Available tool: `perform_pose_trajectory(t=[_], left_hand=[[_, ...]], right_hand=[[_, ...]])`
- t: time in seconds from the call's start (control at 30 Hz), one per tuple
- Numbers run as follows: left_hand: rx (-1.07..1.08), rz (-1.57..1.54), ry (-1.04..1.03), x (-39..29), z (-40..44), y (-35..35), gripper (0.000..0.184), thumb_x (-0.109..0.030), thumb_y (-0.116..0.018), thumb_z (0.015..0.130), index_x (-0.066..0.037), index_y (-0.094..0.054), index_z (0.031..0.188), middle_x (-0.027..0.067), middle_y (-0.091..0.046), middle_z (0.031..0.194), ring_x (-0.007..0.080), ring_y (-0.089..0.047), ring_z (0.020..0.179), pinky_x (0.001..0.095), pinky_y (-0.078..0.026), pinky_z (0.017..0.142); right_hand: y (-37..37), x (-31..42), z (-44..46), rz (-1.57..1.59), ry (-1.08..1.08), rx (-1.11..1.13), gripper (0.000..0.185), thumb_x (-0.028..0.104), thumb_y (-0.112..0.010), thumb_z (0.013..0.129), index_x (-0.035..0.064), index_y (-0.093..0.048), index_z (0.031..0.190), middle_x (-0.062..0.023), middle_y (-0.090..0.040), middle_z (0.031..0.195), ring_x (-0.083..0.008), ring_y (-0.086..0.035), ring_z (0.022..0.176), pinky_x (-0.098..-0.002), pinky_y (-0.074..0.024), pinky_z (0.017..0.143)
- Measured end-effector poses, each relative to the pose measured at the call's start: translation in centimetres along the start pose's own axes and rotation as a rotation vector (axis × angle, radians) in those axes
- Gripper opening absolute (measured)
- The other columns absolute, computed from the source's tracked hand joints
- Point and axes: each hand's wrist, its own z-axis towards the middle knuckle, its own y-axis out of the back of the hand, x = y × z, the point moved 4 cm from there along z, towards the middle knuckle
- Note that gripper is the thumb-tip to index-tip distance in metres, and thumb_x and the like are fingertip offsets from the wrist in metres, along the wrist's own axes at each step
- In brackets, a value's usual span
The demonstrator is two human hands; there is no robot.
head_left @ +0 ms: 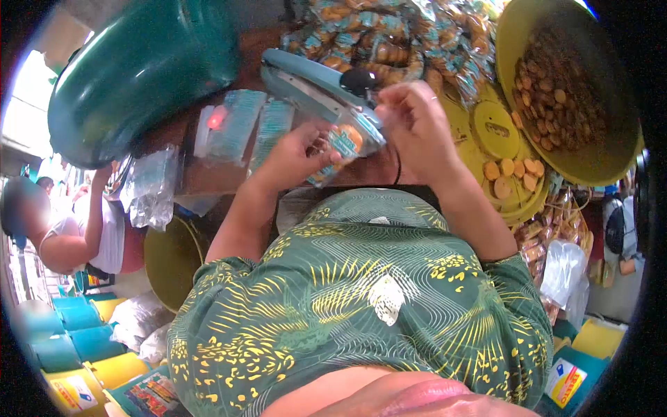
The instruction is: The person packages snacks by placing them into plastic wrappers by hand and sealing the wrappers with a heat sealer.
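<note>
Packet of biscuits (345, 141), clear plastic with a teal label, is resting in the left hand (300, 156), right over the near edge of the brown table (372, 172). Thumb and fingers of that left hand are clamping on the packet, with orange-brown biscuit showing through the film. Its upper end is lying against the near end of a pale-blue sealer (306, 82), though I cannot tell whether the plastic is sitting between the bars. Over comes the right hand (413, 115), blurring, its fingers curling just beside the packet's upper end; whether they are pinching anything, I cannot tell.

Behind the sealer, a heap of filled packets (375, 31) is spreading across the far side. To the left, 2 stacks of teal-printed wrappers (240, 125) are lying flat, and clear bags (149, 184) are hanging over the table's edge. A big green tub (149, 76) is looming beyond them. On the right, a yellow tub (597, 163) is holding loose round biscuits (556, 97), while several more are lying on a yellow lid (513, 205) nearby. Far left, another person (69, 240) is holding 1 arm up near the green tub.
</note>
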Motion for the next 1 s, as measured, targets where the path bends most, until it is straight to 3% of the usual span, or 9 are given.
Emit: perform_pose_trajectory(t=[0.2,0.33,0.37,0.47,0.57,0.63,0.7,0.83,1.0], left_hand=[[0.334,-0.010,0.113,-5.2,-0.4,-4.4,0.045,-0.020,-0.076,0.088,-0.005,-0.056,0.126,0.0035,-0.065,0.104,0.0101,-0.060,0.091,0.0286,-0.052,0.078],[0.079,0.293,-0.001,-3.8,0.5,-0.7,0.038,-0.015,-0.072,0.090,-0.005,-0.058,0.123,0.0074,-0.067,0.113,0.0158,-0.065,0.099,0.0308,-0.053,0.083],[-0.004,0.406,-0.007,-3.0,0.9,1.0,0.036,-0.013,-0.071,0.090,-0.005,-0.058,0.123,0.0088,-0.068,0.113,0.0176,-0.066,0.101,0.0314,-0.053,0.086],[-0.307,0.516,-0.117,1.1,0.9,7.0,0.038,-0.020,-0.072,0.090,-0.003,-0.060,0.122,0.0118,-0.070,0.110,0.0201,-0.066,0.101,0.0327,-0.052,0.085],[-0.531,0.685,-0.028,2.4,-0.5,11.7,0.040,-0.028,-0.071,0.091,-0.003,-0.063,0.120,0.0147,-0.069,0.107,0.0247,-0.067,0.098,0.0366,-0.051,0.084],[-0.584,0.909,0.079,2.7,-1.2,13.2,0.039,-0.031,-0.069,0.091,-0.003,-0.065,0.117,0.0167,-0.069,0.105,0.0292,-0.066,0.096,0.0402,-0.051,0.083],[-0.545,1.294,0.212,3.2,-1.6,14.0,0.036,-0.032,-0.068,0.090,-0.003,-0.067,0.113,0.0185,-0.068,0.101,0.0342,-0.065,0.093,0.0439,-0.051,0.083],[-0.645,1.261,0.097,3.0,-2.0,13.6,0.030,-0.031,-0.069,0.087,-0.004,-0.070,0.100,0.0190,-0.065,0.095,0.0387,-0.062,0.090,0.0473,-0.050,0.081],[-0.595,1.180,0.014,2.9,-2.5,14.0,0.016,-0.021,-0.071,0.085,-0.006,-0.069,0.090,0.0166,-0.066,0.095,0.0359,-0.063,0.091,0.0460,-0.049,0.081]], right_hand=[[0.9,-0.1,-3.1,-0.079,-0.092,0.337,0.023,0.028,-0.070,0.087,0.0065,-0.064,0.089,-0.0188,-0.065,0.076,-0.0365,-0.066,0.072,-0.0442,-0.0525,0.064],[7.3,-1.6,-0.2,-0.335,-0.044,0.417,0.022,0.021,-0.067,0.091,0.0019,-0.058,0.085,-0.0178,-0.063,0.078,-0.0345,-0.062,0.069,-0.0411,-0.0494,0.062],[9.8,-1.8,1.0,-0.350,0.189,0.267,0.019,0.018,-0.067,0.091,0.0023,-0.059,0.086,-0.0142,-0.062,0.078,-0.0284,-0.063,0.069,-0.0385,-0.0497,0.063],[16.8,-1.8,3.2,-0.210,0.145,-0.297,0.006,0.011,-0.065,0.093,0.0064,-0.065,0.097,-0.0003,-0.063,0.084,-0.0092,-0.062,0.077,-0.0281,-0.0498,0.069],[21.4,-4.8,3.3,-0.505,-0.012,-0.442,0.016,0.018,-0.064,0.096,0.0078,-0.065,0.108,-0.0012,-0.066,0.089,-0.0108,-0.065,0.089,-0.0289,-0.0500,0.075],[23.5,-10.6,3.1,-0.500,-0.144,-0.386,0.031,0.033,-0.065,0.092,0.0045,-0.068,0.104,-0.0167,-0.070,0.105,-0.0320,-0.068,0.097,-0.0408,-0.0526,0.086],[23.8,-17.4,1.2,-0.681,-0.456,-0.240,0.035,0.032,-0.067,0.089,0.0056,-0.066,0.112,-0.0178,-0.069,0.110,-0.0329,-0.067,0.103,-0.0426,-0.0519,0.089],[21.8,-20.0,-3.6,-0.879,-0.759,-0.012,0.040,0.024,-0.067,0.092,0.0034,-0.059,0.126,-0.0192,-0.062,0.125,-0.0345,-0.060,0.112,-0.0429,-0.0488,0.094],[18.0,-17.7,-5.6,-0.808,-0.586,-0.018,0.043,0.024,-0.071,0.089,0.0057,-0.061,0.127,-0.0183,-0.061,0.123,-0.0338,-0.060,0.109,-0.0426,-0.0483,0.094]])
